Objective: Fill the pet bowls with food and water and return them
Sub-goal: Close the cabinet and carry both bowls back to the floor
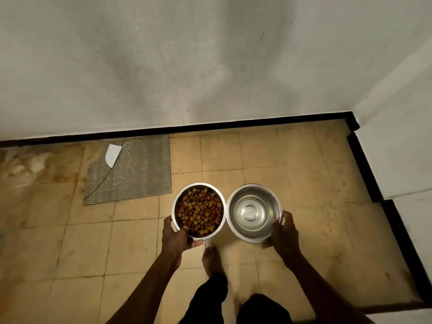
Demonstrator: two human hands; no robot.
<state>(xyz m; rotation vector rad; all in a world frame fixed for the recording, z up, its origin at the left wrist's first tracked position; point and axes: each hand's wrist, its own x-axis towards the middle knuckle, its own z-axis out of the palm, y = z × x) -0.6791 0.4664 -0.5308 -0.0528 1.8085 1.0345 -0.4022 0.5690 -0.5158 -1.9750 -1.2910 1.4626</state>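
Observation:
Two steel pet bowls are held side by side above the tiled floor, their rims touching. The left bowl is full of brown kibble; my left hand grips its near rim with the thumb inside. The right bowl shows a shiny inside, and I cannot tell for sure whether clear water is in it. My right hand holds its right near rim. Both bowls look level.
A white wall with a black skirting runs across ahead, and another wall closes the right side. A grey patterned tile piece with a white shard lies on the floor to the left. My bare foot is below the bowls.

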